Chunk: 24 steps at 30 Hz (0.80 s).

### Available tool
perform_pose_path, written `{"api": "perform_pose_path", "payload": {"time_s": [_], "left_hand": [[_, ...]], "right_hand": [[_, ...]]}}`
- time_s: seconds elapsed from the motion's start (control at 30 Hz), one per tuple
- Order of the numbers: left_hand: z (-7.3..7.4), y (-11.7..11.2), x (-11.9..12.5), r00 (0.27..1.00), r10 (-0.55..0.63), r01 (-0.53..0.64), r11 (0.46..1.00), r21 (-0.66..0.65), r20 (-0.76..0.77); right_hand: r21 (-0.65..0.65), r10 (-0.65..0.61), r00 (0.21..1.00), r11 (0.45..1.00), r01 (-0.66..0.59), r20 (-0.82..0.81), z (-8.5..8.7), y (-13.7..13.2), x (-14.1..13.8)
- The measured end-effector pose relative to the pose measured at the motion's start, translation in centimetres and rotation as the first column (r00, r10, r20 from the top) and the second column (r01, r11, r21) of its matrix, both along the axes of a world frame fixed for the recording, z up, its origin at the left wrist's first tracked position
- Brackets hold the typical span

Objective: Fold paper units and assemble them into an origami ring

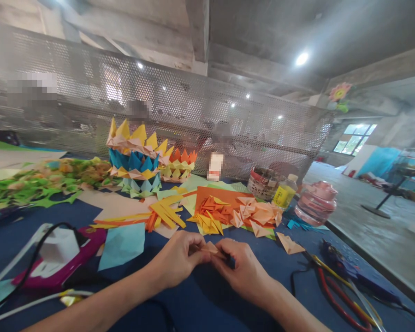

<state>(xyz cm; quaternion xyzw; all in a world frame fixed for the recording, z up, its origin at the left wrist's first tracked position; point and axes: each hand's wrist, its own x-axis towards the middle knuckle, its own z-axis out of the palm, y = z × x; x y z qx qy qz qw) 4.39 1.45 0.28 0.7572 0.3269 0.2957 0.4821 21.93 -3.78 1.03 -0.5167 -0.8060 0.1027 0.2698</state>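
Observation:
My left hand [181, 259] and my right hand [240, 265] meet low in the middle of the view, above the dark blue table. Between their fingertips is a small peach folded paper piece [210, 248], pinched from both sides; the fingers cover most of it. Just beyond the hands lie loose folded paper pieces in yellow [207, 223], orange [216, 208] and peach [254, 213], on an orange sheet [204, 196]. A single peach folded piece [290, 243] rests apart, to the right of my right hand.
Paper crowns [134, 161] stack at the back, near a perforated metal screen [180, 101]. A magenta power strip [93, 237] with cables lies left. On the right are red-handled scissors [337, 295], a glue gun [359, 276], a yellow-labelled bottle [285, 191] and a pink jug [316, 203].

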Motion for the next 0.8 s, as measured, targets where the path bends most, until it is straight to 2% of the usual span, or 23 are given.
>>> {"api": "perform_pose_path", "payload": {"time_s": [0.13,0.3,0.47,0.53,0.8], "left_hand": [[0.2,-0.4,-0.1,1.0,-0.001,0.0,1.0,0.021,0.02],[0.0,-0.5,0.0,0.999,0.034,-0.032,0.996,0.087,-0.026],[-0.2,0.3,0.0,1.0,0.012,-0.012,1.0,-0.015,-0.016],[-0.2,0.7,-0.2,1.0,0.013,-0.013,1.0,-0.011,-0.014],[0.1,0.9,-0.3,0.991,0.087,-0.079,0.994,0.077,-0.105]], "right_hand": [[-0.001,0.005,1.0,1.0,-0.005,0.002,-0.1,-0.1,-0.1],[-0.013,0.025,1.0,1.0,-0.025,0.001,0.0,-0.3,-0.2],[-0.026,-0.025,1.0,0.999,0.025,0.02,-0.1,0.1,-0.1],[-0.04,-0.043,0.999,0.998,0.043,0.014,0.0,0.3,0.0],[-0.116,-0.029,0.989,0.993,0.012,-0.143,0.6,0.0,-0.1]]}}
